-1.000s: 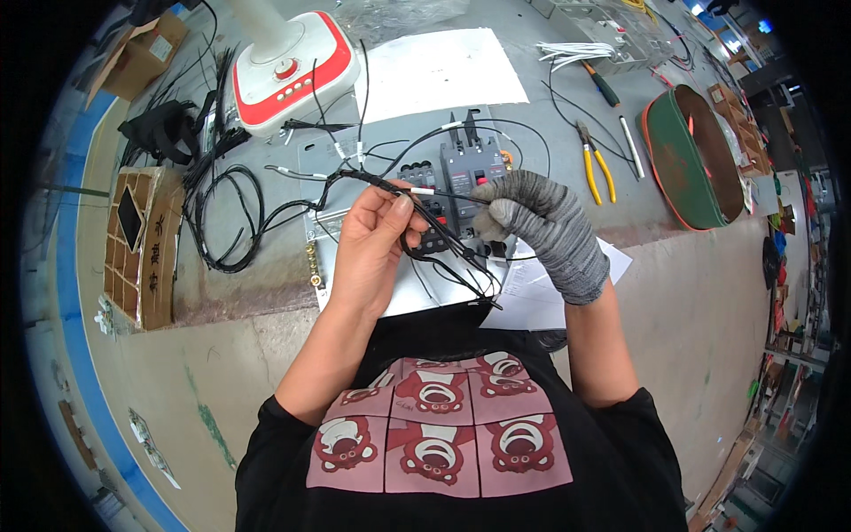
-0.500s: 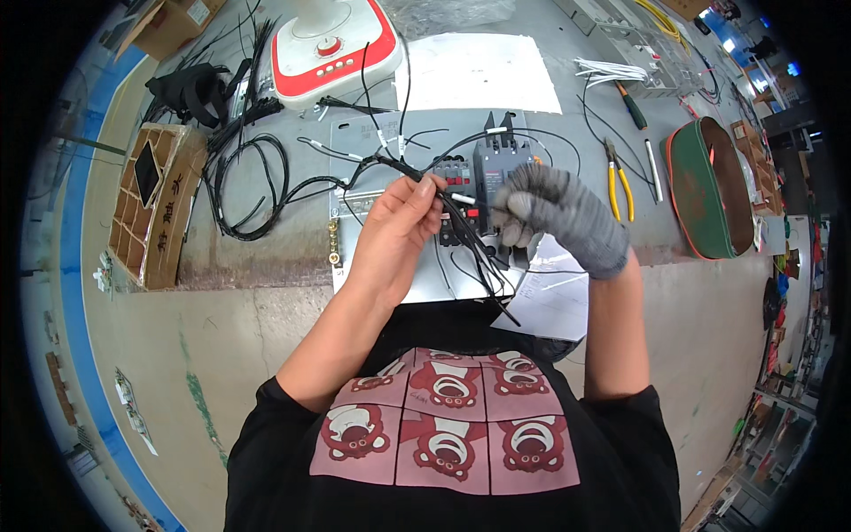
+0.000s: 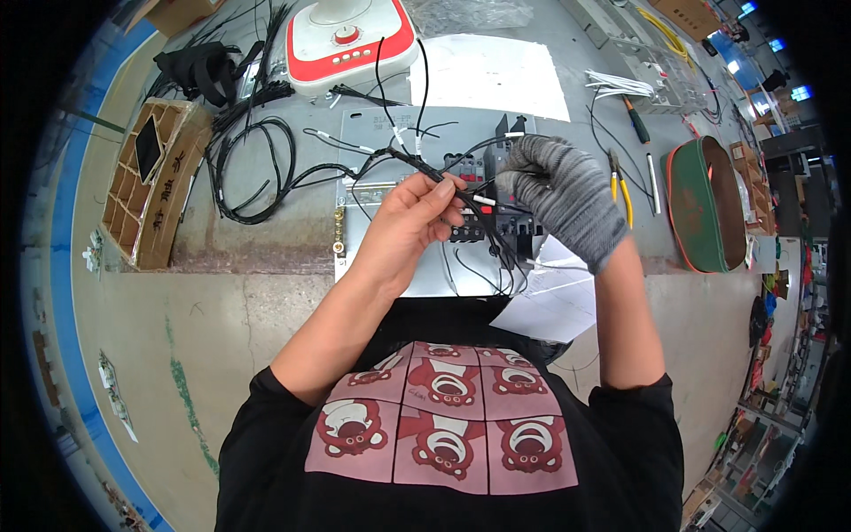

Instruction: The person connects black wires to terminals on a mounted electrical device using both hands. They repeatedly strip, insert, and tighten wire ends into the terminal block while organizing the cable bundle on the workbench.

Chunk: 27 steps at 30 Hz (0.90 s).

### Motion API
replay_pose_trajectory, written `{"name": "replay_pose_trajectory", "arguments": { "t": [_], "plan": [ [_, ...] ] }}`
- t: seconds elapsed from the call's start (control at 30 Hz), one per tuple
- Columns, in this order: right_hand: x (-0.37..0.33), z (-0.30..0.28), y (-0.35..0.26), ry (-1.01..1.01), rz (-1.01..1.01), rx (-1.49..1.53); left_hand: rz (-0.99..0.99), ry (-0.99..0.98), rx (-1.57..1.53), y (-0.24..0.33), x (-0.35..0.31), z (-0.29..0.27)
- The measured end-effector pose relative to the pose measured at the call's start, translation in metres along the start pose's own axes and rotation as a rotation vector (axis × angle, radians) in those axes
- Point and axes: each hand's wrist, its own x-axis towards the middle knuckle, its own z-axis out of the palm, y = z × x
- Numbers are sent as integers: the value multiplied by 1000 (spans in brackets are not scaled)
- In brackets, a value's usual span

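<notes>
My bare left hand (image 3: 414,222) pinches a bundle of black wires (image 3: 498,232) between thumb and fingers, over a grey metal mounting plate (image 3: 410,277). Loose ends fan out below the grip, and one wire carries a white sleeve (image 3: 484,199). My right hand (image 3: 567,199), in a grey knit glove, is raised just right of the bundle with its fingers curled together; whatever they hold is hidden. Behind the glove, partly covered, sit a dark circuit breaker (image 3: 502,164) and a contactor-like block with red parts (image 3: 463,168). Another white-sleeved wire (image 3: 515,135) passes by the gloved fingertips.
Coiled black cable (image 3: 257,213) and a cardboard compartment box (image 3: 160,191) lie left. At the back stand a red-and-white fan base (image 3: 350,55) and white paper (image 3: 492,75). Yellow-handled pliers (image 3: 626,202), a screwdriver (image 3: 636,121) and a green bin (image 3: 696,204) are right.
My gloved right hand has moved up and slightly right, covering more of the breaker. My left hand keeps its pinch on the wires. The whole view has shifted slightly.
</notes>
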Motion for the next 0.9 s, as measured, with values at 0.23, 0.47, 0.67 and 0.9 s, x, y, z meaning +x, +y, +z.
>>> {"name": "replay_pose_trajectory", "arguments": {
  "t": [0.23, 0.47, 0.67, 0.9],
  "plan": [
    [-23, 7, -21, 388, -319, -345, 11, 40, -43, 3, 3, 10],
    [-58, 26, 14, 203, 56, 123, 81, 49, -66, -7, 8, 15],
    [-63, 21, 18, 229, 151, 290, 69, 56, -1, -2, 3, 16],
    [-70, 19, 10, -171, 311, 470, 111, 66, 31, 0, -1, 15]
  ]
}}
